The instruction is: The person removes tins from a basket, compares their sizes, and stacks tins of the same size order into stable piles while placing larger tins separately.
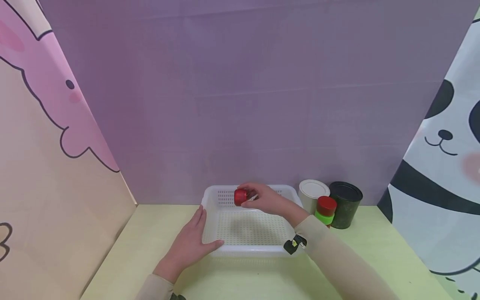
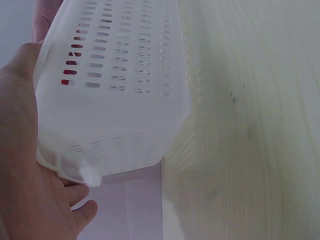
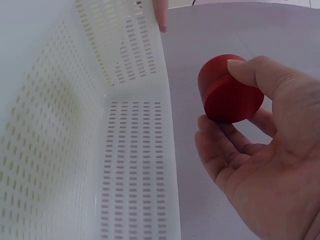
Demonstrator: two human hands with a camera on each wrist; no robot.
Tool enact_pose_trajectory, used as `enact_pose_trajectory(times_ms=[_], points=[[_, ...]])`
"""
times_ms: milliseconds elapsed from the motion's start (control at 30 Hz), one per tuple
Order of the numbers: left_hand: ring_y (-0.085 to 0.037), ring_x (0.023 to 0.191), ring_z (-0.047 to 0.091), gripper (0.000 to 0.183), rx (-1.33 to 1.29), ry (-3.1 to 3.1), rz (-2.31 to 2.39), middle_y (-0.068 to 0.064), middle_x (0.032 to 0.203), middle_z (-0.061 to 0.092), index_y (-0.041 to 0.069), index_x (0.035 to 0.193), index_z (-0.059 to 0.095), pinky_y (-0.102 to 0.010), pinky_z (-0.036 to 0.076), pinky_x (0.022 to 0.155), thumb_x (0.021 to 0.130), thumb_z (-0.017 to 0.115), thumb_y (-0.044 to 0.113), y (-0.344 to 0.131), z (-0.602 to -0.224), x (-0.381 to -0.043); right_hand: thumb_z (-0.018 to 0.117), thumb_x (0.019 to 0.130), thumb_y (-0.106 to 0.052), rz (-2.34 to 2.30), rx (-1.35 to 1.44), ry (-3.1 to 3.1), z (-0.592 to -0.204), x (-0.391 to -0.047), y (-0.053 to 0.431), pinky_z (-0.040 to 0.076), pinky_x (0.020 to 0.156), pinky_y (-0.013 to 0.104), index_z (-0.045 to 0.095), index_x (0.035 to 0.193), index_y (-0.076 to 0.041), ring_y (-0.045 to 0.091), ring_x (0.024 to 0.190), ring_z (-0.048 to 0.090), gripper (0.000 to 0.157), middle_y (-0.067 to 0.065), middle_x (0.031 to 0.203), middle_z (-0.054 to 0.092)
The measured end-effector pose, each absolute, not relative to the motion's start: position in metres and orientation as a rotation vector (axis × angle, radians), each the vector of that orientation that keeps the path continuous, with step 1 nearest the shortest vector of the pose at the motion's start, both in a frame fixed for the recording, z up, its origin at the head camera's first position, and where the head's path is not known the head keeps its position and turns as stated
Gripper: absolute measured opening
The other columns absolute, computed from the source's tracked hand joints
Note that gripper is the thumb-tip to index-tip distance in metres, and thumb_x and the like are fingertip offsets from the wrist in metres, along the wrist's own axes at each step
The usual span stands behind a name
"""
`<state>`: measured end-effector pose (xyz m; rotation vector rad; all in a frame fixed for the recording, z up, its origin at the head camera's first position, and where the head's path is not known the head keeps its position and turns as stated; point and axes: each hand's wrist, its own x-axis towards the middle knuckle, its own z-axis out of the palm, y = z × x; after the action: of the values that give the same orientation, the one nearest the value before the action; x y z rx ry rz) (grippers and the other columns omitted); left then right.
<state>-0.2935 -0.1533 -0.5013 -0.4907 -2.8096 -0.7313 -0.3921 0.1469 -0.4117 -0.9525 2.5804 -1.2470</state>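
A white perforated plastic basket (image 1: pixel 249 248) stands on the table. Over its far rim, my right hand (image 1: pixel 264 200) pinches a small red round container (image 1: pixel 240 197) between thumb and fingers. The right wrist view shows the red container (image 3: pixel 232 90) tilted, its round face towards the camera; the fingers partly cover it. At the basket's left side, my left hand (image 1: pixel 192 240) rests with straight fingers along the rim and the thumb across the near left corner. Up close, the left hand (image 2: pixel 22 150) touches the outside of the rim (image 2: pixel 50 55).
Right of the basket stand a white-lidded can (image 1: pixel 314 189), a dark can with a black lid (image 1: pixel 346 208) and a green jar with a red lid (image 1: pixel 326 208). A purple backdrop (image 1: pixel 240 104) rises behind the table (image 1: pixel 247 279), with printed panels on both sides.
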Motion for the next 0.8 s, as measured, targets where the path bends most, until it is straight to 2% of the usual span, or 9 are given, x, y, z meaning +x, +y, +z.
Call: enact_pose_trajectory(times_ms=[333, 567, 800], points=[[-0.040, 0.165, 0.028, 0.120, -0.476, -2.826, -0.727, -0.019, 0.183, 0.017, -0.004, 0.172, 0.026, -0.055, 0.035, 0.130, 0.093, 0.075, 0.073, -0.155, -0.506, -0.296, 0.084, 0.098, -0.014, -1.363, -0.927, 2.601, -0.412, -0.382, 0.160, 0.062, 0.101, 0.046, 0.065, 0.145, -0.001, 0.031, 0.115, 0.071, 0.052, 0.011, 0.124, 0.075], [-0.041, 0.165, 0.028, 0.119, -0.485, -2.805, -0.730, -0.021, 0.182, 0.019, -0.006, 0.171, 0.028, -0.056, 0.034, 0.131, 0.095, 0.075, 0.071, -0.154, -0.506, -0.295, 0.085, 0.098, -0.013, -1.439, -0.822, 2.643, -0.415, -0.373, 0.167, 0.062, 0.097, 0.039, 0.064, 0.142, -0.003, 0.030, 0.113, 0.071, 0.050, 0.009, 0.123, 0.074], [-0.042, 0.165, 0.028, 0.120, -0.496, -2.795, -0.733, -0.023, 0.182, 0.019, -0.007, 0.171, 0.027, -0.057, 0.034, 0.130, 0.095, 0.073, 0.073, -0.154, -0.503, -0.294, 0.085, 0.098, -0.012, -1.494, -0.839, 2.666, -0.419, -0.367, 0.176, 0.060, 0.091, 0.034, 0.062, 0.139, 0.000, 0.033, 0.113, 0.070, 0.048, 0.014, 0.122, 0.073]])
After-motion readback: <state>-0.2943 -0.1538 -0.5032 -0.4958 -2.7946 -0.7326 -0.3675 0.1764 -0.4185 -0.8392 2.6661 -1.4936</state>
